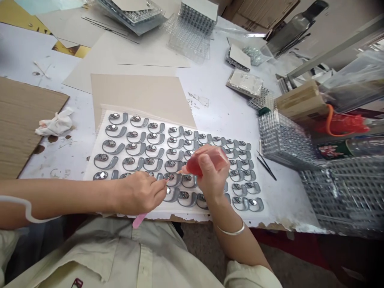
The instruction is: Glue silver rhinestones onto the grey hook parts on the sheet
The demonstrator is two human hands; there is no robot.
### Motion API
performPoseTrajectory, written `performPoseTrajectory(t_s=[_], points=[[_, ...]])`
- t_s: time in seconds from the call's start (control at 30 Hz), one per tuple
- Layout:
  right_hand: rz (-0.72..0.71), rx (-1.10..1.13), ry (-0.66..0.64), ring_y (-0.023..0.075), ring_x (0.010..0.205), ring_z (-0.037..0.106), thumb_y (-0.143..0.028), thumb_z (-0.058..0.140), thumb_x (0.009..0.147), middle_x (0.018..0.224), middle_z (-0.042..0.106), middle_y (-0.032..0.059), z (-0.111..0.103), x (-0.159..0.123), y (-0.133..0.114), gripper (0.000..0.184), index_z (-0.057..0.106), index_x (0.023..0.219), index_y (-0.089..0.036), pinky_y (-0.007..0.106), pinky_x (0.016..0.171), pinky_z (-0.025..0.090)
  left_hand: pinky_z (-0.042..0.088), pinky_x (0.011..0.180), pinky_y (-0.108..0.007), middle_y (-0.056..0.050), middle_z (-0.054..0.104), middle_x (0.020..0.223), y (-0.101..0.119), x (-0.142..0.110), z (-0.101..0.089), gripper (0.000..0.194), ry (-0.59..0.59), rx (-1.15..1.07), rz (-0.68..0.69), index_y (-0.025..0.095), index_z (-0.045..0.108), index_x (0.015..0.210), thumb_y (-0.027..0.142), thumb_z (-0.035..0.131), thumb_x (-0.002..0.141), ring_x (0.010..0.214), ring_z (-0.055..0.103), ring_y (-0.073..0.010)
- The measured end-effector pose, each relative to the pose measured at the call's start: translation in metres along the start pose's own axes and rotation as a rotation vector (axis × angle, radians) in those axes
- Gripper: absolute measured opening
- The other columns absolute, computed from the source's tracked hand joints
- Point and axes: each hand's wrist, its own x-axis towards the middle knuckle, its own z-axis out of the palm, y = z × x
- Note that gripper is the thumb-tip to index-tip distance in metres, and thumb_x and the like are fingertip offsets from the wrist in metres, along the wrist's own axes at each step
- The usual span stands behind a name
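Observation:
My right hand (211,176) is wrapped round a small squeeze bottle (195,164) of red liquid, tilted with its nozzle down to the left. Close to the nozzle tip, my left hand (144,192) is closed on a slim pink tool (139,221); its flat end sticks out below the palm, and its exact kind is hidden. Both hands are over a white sheet (99,150) bearing rows of curved grey bands with round metal ornaments (111,146). Some ornaments have a bright round centre, others look darker. My forearms and hands cover several pieces.
Beige card sheets (138,92) lie behind the rows. Crumpled tissue (57,123) rests by brown cardboard (27,116) at left. Dark tweezers (266,167) lie at right, near stacked clear trays (285,136). More trays (199,18) stand at the back.

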Motion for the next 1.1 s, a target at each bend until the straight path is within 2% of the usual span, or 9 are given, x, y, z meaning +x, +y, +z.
performPoseTrajectory(t_s=[0.2, 0.37, 0.6, 0.87, 1.1], points=[[-0.073, -0.056, -0.053, 0.0172, 0.051, 0.056, -0.044, 0.066, 0.079, 0.063, 0.059, 0.0013, 0.0014, -0.0058, 0.0058, 0.02, 0.06, 0.076, -0.025, 0.033, 0.043, 0.044, 0.046, 0.035, -0.026, -0.015, 0.071, 0.086, 0.0027, 0.0027, -0.0027, 0.011, 0.035, 0.066, 0.053, 0.006, 0.064, 0.081, 0.006, 0.053, 0.082, 0.05, 0.059, -0.0147], [-0.141, -0.082, -0.06, 0.0156, 0.057, 0.056, -0.04, 0.067, 0.079, 0.068, 0.059, 0.0009, 0.0025, -0.0046, 0.0083, 0.018, 0.062, 0.074, -0.024, 0.032, 0.05, 0.045, 0.047, 0.037, -0.026, -0.013, 0.071, 0.082, 0.0027, 0.0029, -0.0019, 0.014, 0.024, 0.063, 0.025, 0.008, 0.065, 0.078, 0.004, 0.052, 0.083, 0.05, 0.059, -0.0136], [-0.155, -0.159, -0.107, 0.0149, 0.06, 0.055, -0.039, 0.066, 0.08, 0.066, 0.057, 0.0003, 0.0058, -0.0038, 0.0078, 0.023, 0.059, 0.067, -0.022, 0.031, 0.055, 0.046, 0.047, 0.036, -0.026, -0.014, 0.071, 0.08, 0.0026, 0.0021, 0.0013, 0.014, -0.002, 0.087, 0.049, 0.008, 0.064, 0.078, 0.006, 0.052, 0.083, 0.048, 0.059, -0.0141], [-0.179, -0.171, -0.14, 0.0143, 0.058, 0.056, -0.036, 0.066, 0.081, 0.058, 0.056, -0.0007, 0.0098, -0.0024, 0.0065, 0.023, 0.058, 0.066, -0.02, 0.03, 0.054, 0.046, 0.044, 0.033, -0.027, -0.015, 0.071, 0.08, 0.0043, 0.0005, 0.004, 0.011, 0.015, 0.098, 0.068, 0.005, 0.066, 0.081, 0.006, 0.055, 0.08, 0.045, 0.056, -0.0144], [-0.194, -0.14, -0.127, 0.0126, 0.057, 0.055, -0.032, 0.067, 0.081, 0.064, 0.056, -0.0006, 0.0088, -0.0023, 0.0098, 0.02, 0.059, 0.068, -0.018, 0.029, 0.053, 0.046, 0.046, 0.034, -0.027, -0.014, 0.071, 0.077, 0.004, 0.0012, 0.004, 0.01, 0.024, 0.104, 0.068, 0.005, 0.065, 0.078, 0.005, 0.055, 0.081, 0.046, 0.057, -0.0144]])
